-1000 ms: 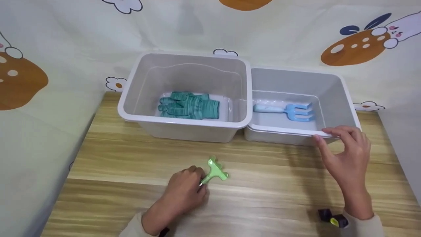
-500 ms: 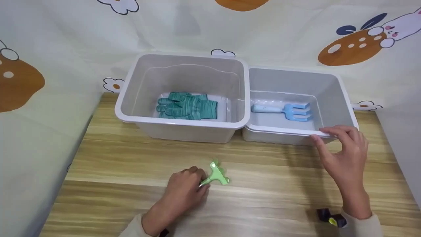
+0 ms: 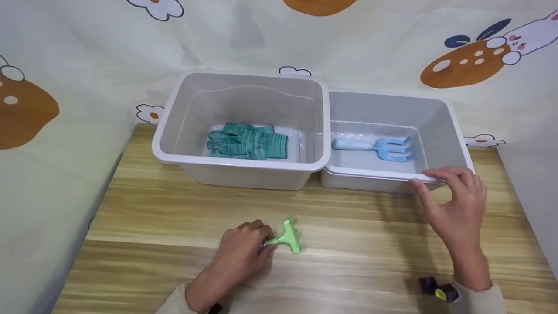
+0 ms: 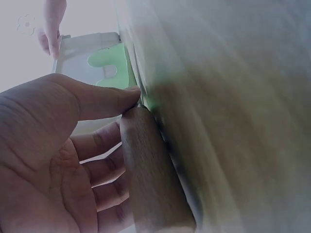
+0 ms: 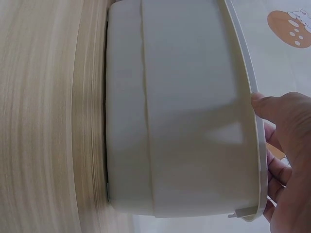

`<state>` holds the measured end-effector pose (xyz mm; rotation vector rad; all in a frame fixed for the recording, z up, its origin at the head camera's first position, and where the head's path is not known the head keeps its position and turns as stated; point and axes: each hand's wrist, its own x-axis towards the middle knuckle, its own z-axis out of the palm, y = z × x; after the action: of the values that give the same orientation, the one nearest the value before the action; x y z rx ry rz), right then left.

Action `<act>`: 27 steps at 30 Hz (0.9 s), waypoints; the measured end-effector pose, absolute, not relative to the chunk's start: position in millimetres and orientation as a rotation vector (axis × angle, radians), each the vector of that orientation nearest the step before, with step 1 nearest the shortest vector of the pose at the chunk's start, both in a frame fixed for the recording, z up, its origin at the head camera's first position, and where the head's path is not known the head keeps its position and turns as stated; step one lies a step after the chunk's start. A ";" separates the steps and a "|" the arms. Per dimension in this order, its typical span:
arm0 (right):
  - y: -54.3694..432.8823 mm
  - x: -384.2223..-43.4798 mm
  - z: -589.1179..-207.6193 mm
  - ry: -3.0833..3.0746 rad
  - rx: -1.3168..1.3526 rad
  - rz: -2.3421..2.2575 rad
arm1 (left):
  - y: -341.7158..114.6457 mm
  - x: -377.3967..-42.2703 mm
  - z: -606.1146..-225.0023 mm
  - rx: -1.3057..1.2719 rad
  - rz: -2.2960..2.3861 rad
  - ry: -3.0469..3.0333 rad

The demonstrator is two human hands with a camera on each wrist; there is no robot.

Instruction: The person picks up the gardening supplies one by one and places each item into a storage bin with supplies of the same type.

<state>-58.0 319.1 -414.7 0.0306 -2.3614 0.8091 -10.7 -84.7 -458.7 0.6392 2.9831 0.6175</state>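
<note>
My left hand holds a small green hand rake low over the table. In the left wrist view its wooden handle lies along the fingers, with the thumb at the neck and the green scalloped head beyond. My right hand pinches the front rim of the right grey bin near its right corner; the right wrist view has the thumb on the rim and the fingers behind. Inside that bin lies a light blue hand fork.
Left of it, a taller grey bin contains green striped gloves, its rim overlapping the right bin's edge. Both stand at the back of the wooden table, before a patterned cloth. Small dark pieces lie by the right sleeve.
The green rake head has swung clockwise and toward me, so it now points more to the right. My right hand keeps its pinch on the bin rim.
</note>
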 end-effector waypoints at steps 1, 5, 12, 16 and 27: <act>319.0 -58.1 -414.9 -2.358 0.033 0.809 | -85.2 -10.6 -458.4 0.639 0.621 2.986; 318.4 -59.3 -416.4 -2.329 0.051 0.815 | -87.3 -10.2 -457.3 0.656 0.629 3.006; 318.5 -57.5 -415.3 -2.344 0.036 0.805 | -88.0 -12.3 -452.9 0.656 0.656 3.007; 317.2 -57.2 -414.4 -2.339 0.014 0.801 | -87.3 -13.3 -449.4 0.661 0.696 2.982; 315.1 -57.9 -412.5 -2.343 0.023 0.802 | -83.4 -10.1 -439.3 0.670 0.796 2.898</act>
<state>-57.9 315.1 -412.5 0.0226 -2.3425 0.8023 -10.1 -83.4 -439.3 0.6696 2.8983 0.7956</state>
